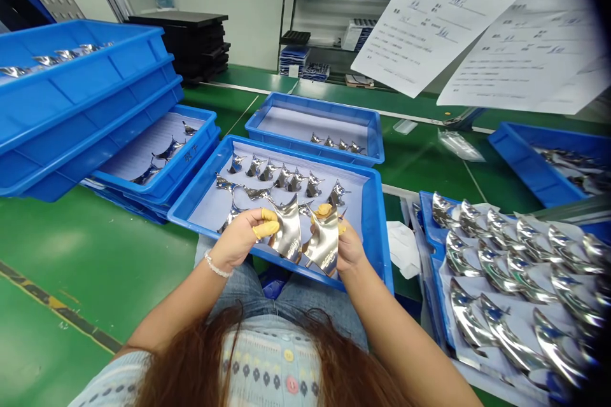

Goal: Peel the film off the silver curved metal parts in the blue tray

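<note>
My left hand [249, 232], with yellow finger cots on its fingertips, pinches a shiny curved metal piece [287, 229] that bears lettering near its lower edge. A matching polished metal piece [325, 243], also lettered, is held in my right hand [347, 243], whose fingertips wear yellow cots too. Both pieces are held up side by side, close together, above the near side of a blue tray [377, 229]. In that tray, several similar metal pieces [282, 175] stand in a row on white paper, and others lie nearer my hands, partly hidden.
Another blue tray [315, 105] with a few pieces sits behind. Stacked blue trays [81, 102] rise at left. At right, a paper-lined tray holds rows of larger-looking shiny metal pieces [496, 261]. A crumpled white cloth or paper [403, 248] lies beside it. Printed sheets [429, 19] hang above.
</note>
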Demonstrator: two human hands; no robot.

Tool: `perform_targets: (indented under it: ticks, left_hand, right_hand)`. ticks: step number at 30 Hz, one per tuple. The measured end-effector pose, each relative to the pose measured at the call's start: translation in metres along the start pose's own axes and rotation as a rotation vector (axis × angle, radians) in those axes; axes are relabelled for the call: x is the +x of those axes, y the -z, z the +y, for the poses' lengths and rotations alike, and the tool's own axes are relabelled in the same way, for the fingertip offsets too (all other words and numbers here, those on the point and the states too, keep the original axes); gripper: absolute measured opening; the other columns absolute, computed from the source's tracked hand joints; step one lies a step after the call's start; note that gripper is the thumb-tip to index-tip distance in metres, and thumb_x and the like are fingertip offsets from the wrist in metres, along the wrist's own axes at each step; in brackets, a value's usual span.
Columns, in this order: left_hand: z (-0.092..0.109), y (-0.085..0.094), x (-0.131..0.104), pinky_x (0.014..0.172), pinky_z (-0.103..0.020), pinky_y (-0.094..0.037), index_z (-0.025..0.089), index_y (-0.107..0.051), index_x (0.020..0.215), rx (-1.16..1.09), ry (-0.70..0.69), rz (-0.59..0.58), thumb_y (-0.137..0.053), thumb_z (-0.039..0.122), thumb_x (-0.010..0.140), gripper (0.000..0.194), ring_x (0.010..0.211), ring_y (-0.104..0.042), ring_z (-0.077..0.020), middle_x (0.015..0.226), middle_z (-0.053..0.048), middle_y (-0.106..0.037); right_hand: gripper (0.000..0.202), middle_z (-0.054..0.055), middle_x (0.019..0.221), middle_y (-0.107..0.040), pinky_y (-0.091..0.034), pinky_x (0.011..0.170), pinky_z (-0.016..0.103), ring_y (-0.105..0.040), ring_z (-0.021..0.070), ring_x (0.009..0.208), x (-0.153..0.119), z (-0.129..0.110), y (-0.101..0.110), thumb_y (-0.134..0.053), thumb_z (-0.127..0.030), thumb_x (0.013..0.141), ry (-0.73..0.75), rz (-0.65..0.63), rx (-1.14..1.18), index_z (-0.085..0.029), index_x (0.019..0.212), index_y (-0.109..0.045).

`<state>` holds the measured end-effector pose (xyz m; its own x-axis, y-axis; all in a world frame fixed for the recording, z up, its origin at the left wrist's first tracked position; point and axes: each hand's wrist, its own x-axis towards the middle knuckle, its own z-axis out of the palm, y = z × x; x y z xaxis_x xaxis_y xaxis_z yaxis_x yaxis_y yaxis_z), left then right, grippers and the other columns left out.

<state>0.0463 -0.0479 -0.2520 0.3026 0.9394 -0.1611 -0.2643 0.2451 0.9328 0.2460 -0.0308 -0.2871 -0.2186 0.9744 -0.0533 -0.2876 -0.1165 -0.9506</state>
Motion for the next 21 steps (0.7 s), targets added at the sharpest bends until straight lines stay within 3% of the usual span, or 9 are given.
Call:
perform_targets:
  ticks: [6,9,11,15,17,21]
  left_hand:
    - [0.001,0.001,0.001,0.052,-0.023,-0.036,0.014,-0.055,0.065,-0.005,0.003,0.015,-0.075,0.035,0.063,0.029,0.050,-0.049,-0.0085,0.057,0.003,-0.053]
    - [0.002,0.002,0.001,0.052,-0.023,-0.036,0.014,-0.054,0.064,-0.007,0.006,0.015,-0.075,0.034,0.063,0.028,0.049,-0.049,-0.0085,0.056,0.003,-0.053]
    - [0.003,0.002,0.000,0.052,-0.023,-0.036,0.014,-0.055,0.064,-0.007,0.004,0.021,-0.074,0.033,0.064,0.027,0.049,-0.048,-0.0080,0.056,0.003,-0.053]
    - [0.005,0.002,-0.001,0.052,-0.023,-0.037,0.014,-0.054,0.063,-0.020,-0.005,0.021,-0.073,0.031,0.064,0.026,0.049,-0.048,-0.0076,0.056,0.003,-0.053]
    - [0.006,0.002,-0.002,0.052,-0.023,-0.036,0.014,-0.054,0.063,-0.024,-0.012,0.010,-0.074,0.031,0.064,0.026,0.049,-0.048,-0.0078,0.055,0.003,-0.053]
    - [0.007,0.001,-0.003,0.051,-0.023,-0.036,0.014,-0.054,0.064,-0.017,-0.015,0.002,-0.074,0.031,0.065,0.026,0.048,-0.048,-0.0078,0.054,0.004,-0.053]
  right_hand:
    - [0.038,-0.008,0.050,-0.034,-0.020,0.037,0.021,-0.019,0.0074,0.036,0.005,-0.001,0.012,-0.061,-0.057,0.071,0.027,0.067,-0.191,-0.021,0.080,-0.053]
    - [0.036,-0.007,0.053,-0.035,-0.022,0.040,0.022,-0.023,0.0094,0.039,0.012,-0.009,0.030,-0.055,-0.054,0.075,0.042,0.111,-0.380,-0.021,0.089,-0.054]
    - [0.031,-0.004,0.057,-0.042,-0.028,0.044,0.024,-0.034,0.0124,0.045,0.017,-0.014,0.042,-0.054,-0.048,0.077,0.042,0.121,-0.564,-0.020,0.089,-0.056]
    - [0.007,0.005,0.073,-0.058,-0.036,0.062,0.030,-0.052,0.0211,0.069,0.027,-0.011,0.056,-0.058,-0.023,0.075,-0.024,0.025,-1.015,-0.017,0.071,-0.058]
    - [0.009,0.008,0.074,-0.059,-0.035,0.063,0.030,-0.054,0.0238,0.073,0.029,-0.004,0.056,-0.056,-0.014,0.075,-0.087,-0.046,-1.220,-0.016,0.065,-0.057]
    - [0.013,0.014,0.085,-0.063,-0.034,0.061,0.030,-0.059,0.0273,0.079,0.027,0.014,0.050,-0.051,-0.006,0.077,-0.199,-0.184,-1.507,-0.012,0.077,-0.063]
